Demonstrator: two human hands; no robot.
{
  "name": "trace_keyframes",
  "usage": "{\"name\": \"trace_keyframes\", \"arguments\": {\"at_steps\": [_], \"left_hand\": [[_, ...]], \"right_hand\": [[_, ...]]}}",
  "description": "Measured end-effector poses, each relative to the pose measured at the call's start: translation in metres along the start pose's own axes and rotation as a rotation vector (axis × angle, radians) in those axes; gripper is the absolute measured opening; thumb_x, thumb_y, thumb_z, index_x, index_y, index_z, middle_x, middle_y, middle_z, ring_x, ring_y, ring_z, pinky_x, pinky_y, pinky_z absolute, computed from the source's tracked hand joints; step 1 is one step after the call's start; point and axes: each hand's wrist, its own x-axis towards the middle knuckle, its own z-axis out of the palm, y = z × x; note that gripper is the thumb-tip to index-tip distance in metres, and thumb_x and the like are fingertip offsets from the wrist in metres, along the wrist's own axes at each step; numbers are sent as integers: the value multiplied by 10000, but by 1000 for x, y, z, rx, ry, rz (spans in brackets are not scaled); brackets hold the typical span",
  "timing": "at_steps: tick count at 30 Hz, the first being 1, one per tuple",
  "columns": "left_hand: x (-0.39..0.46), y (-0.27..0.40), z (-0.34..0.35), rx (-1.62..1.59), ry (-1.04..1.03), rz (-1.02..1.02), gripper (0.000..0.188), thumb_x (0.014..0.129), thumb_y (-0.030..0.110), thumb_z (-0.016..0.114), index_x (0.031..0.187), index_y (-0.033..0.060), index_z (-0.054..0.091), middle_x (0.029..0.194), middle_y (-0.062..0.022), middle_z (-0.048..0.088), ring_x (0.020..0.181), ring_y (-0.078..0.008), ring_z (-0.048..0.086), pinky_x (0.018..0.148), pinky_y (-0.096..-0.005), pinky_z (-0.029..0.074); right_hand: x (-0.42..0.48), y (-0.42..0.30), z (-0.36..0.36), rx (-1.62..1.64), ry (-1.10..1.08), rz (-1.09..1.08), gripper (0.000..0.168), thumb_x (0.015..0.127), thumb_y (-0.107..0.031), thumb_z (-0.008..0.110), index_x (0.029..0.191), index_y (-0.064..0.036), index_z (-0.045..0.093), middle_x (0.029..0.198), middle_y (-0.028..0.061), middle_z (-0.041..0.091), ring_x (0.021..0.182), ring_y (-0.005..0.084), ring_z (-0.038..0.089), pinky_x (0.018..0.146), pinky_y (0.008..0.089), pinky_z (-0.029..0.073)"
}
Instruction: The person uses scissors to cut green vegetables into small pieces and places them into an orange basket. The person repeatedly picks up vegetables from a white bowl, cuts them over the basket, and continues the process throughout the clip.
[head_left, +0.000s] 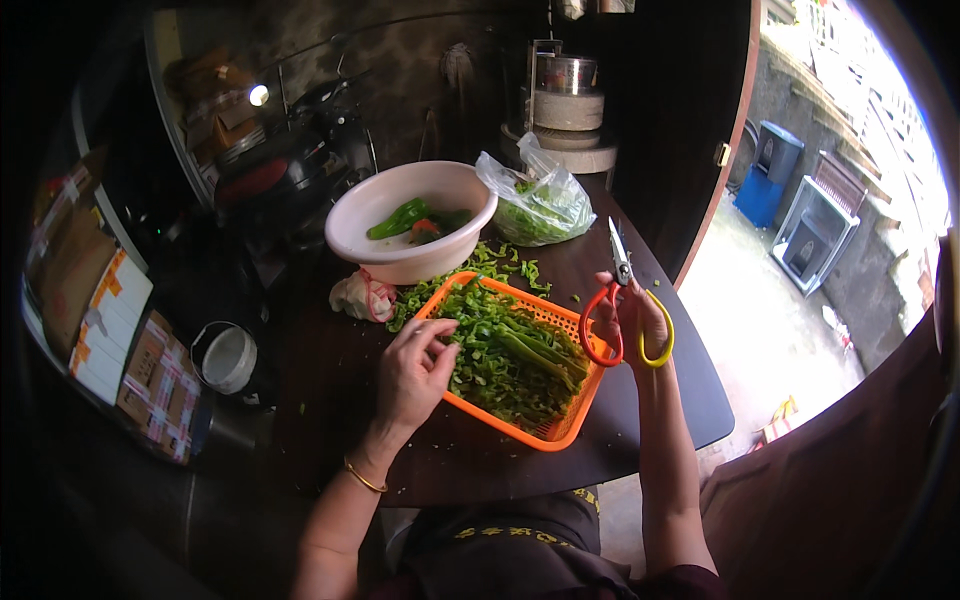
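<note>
My right hand (646, 319) holds a pair of scissors (622, 268) with one red and one yellow handle loop, blades pointing up and slightly parted. My left hand (412, 371) is at the left rim of an orange plastic basket (559, 444). Its curled fingers are over the contents, thumb apart from the forefinger, with nothing visible between them. Cut green pepper pieces (487, 382) fill much of the basket, and a few long green peppers (536, 349) lie on top. More cut green bits (487, 259) are scattered on the dark table (667, 397) behind it.
A pale plastic basin (442, 264) behind the basket holds green peppers (400, 219) and something red. Beside it stands a clear plastic bag (551, 214) of greens. A crumpled cloth (360, 296) lies left. On the floor are a bucket (229, 358) and cardboard boxes (161, 382); a doorway opens right.
</note>
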Motion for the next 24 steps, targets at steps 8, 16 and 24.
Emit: {"name": "trace_keyframes", "arguments": {"at_steps": [8,16,24], "left_hand": [[44,22,56,393,-647,391,406,717,86,689,1119,54,640,1053,-91,619,1104,-260,502,985,-408,371],[59,18,63,460,-751,390,287,735,87,670,1020,48,676,897,-90,593,927,-263,555,889,-393,418],[28,-5,5,-8,-291,-225,196,865,41,571,1043,-35,604,899,-94,641,751,-145,626,654,-266,506]], "right_hand": [[-6,-1,-14,153,43,-71,427,970,-311,468,1243,14,511,744,67,529,551,131,446,509,249,351],[-9,2,-2,69,-18,-17,432,983,-297,434,1272,22,463,718,88,548,555,156,491,528,261,396],[-12,1,24,-98,-86,55,397,973,-297,469,1231,3,496,704,84,555,573,163,536,556,264,440]]}}
